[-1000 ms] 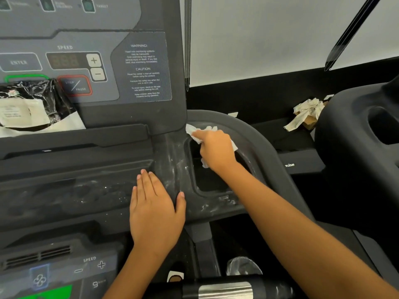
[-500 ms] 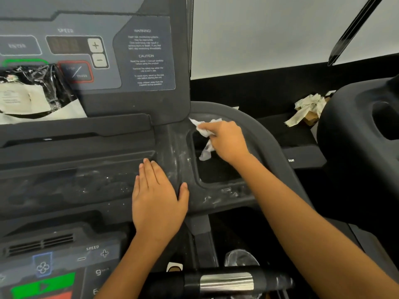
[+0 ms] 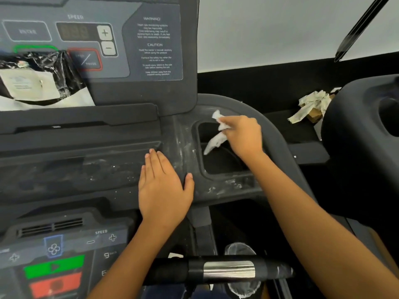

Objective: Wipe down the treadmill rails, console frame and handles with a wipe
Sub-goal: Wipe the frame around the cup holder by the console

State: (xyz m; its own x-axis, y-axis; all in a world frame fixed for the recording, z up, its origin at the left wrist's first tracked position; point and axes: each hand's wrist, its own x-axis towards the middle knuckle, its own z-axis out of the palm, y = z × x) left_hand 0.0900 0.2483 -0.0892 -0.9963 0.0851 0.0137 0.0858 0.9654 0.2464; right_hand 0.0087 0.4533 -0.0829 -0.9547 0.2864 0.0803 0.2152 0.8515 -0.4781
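Right hand [image 3: 244,137]: fingers pinch wipe [image 3: 217,140], seemingly between thumb and forefinger, at upper rim of cup recess [image 3: 224,165] in frame [image 3: 183,134]; wipe's tail hangs into recess. Left hand [image 3: 162,186]: fingers straight, pressed together, flat on frame left of recess. Handle [image 3: 228,269]: near edge, untouched.

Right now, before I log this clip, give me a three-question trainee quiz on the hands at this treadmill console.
1. Which hand pinches the white wipe? A) left B) right C) both
2. True or false: the left hand lies flat on the console frame.
3. Fill in: the wipe's loose end hangs over the frame's dark ____.
Key: 1 B, the right hand; 2 true; 3 cup-holder recess.
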